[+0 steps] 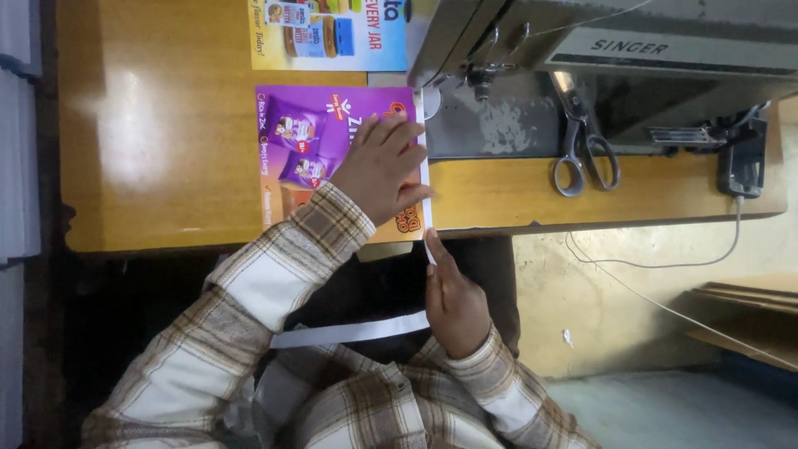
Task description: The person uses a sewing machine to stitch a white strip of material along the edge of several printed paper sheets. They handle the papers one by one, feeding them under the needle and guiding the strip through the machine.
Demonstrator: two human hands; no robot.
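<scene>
Hands work a glossy purple printed sheet point(324, 141) on the wooden worktop point(158, 125).
Left hand point(384, 166) lies flat, fingers spread, pressing it; right hand point(453, 299) pinches the thin white strip point(426, 191) along its edge, steel scissors point(584, 141) nearby.

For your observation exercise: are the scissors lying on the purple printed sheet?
No. The scissors lie on the sewing machine's base, apart from the purple sheet under the left hand.

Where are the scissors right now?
In the head view, the scissors lie on the right part of the wooden table, beside the sewing machine, right of the left hand pressing the purple printed sheet.
</scene>
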